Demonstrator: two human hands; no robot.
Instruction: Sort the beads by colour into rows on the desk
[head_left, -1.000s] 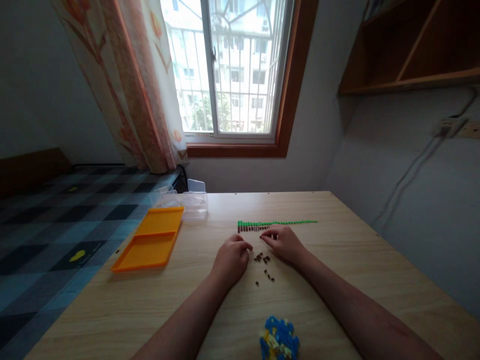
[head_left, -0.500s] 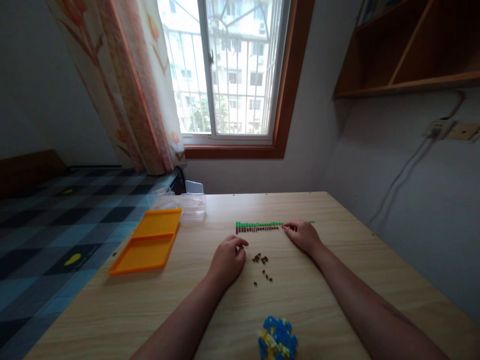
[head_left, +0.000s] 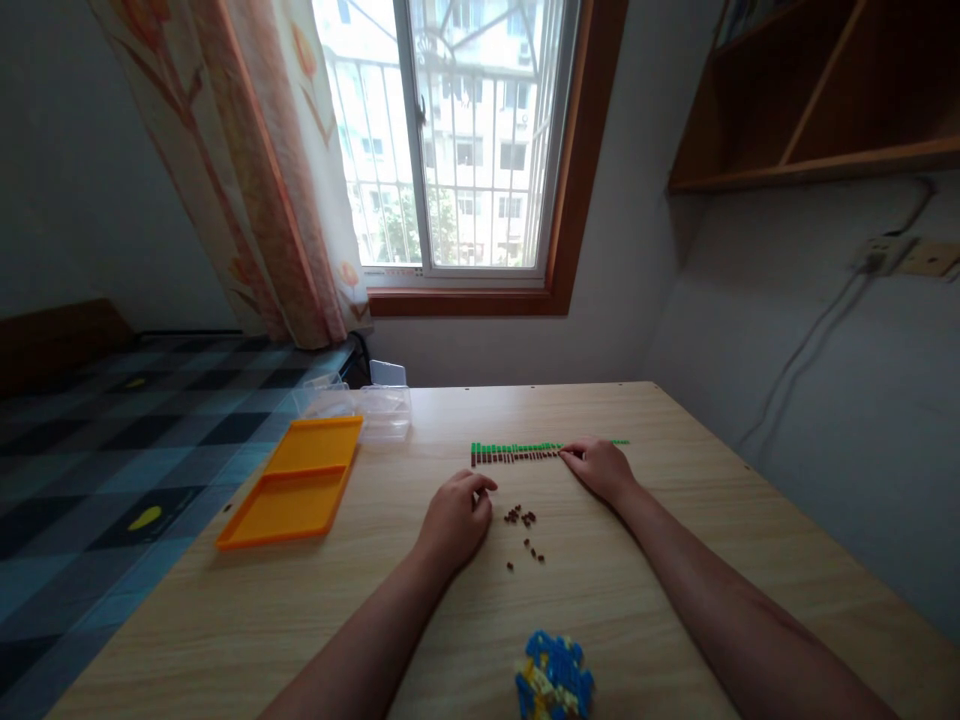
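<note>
No words, numbers or brands could be read. Tiny marks (head_left: 394, 271) along the window frame's (head_left: 487, 273) bottom edge, by its left corner, and faint ones beside a yellow shape (head_left: 145, 517) near the bedspread's (head_left: 217, 430) right edge were illegible.

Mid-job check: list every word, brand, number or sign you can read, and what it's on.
None can be read.
Window's lower rail: tiny marks, too small to read.
Checked bed cover: yellow patches; any lettering there is too blurred.
Brown pieces, green pieces, orange tray: no lettering visible.
</note>
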